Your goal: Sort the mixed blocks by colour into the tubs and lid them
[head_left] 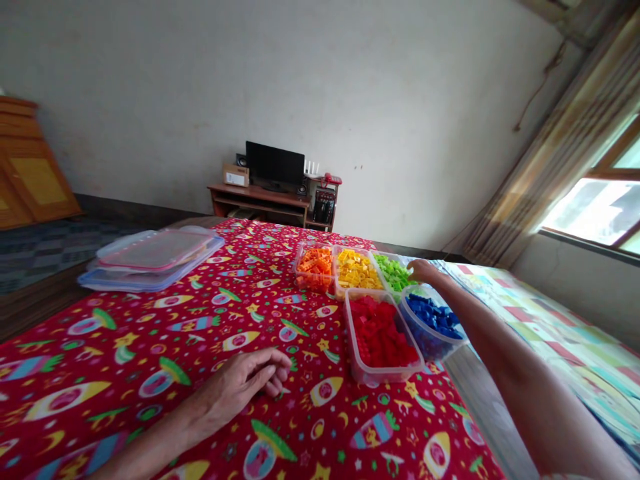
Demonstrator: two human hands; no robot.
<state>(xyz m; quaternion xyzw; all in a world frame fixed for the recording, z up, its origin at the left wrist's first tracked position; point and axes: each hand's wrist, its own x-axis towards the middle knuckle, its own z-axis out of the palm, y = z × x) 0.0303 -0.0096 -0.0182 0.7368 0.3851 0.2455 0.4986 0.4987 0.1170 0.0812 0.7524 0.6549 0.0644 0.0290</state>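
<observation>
Left hand (263,373): over red cloth (310,333), fingers loosely half-curled, nothing seen in it | Right hand (421,271): at the green blocks (393,272), fingertips unclear to me, cannot tell its grip | Green blocks: in a clear tub (400,256), beside yellow blocks (357,268), blue blocks (433,317) just in front

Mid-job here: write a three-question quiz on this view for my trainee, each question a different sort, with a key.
1. True or false: the left hand is inside the container of red pieces.
2. Which pieces is the right hand nearest to? A: orange; B: green; C: red.
3. How many containers of coloured pieces are in view?

Key:
1. False; it is over the patterned cloth, outside the containers.
2. B, the green pieces.
3. Five: orange, yellow, green, red, blue.
</observation>
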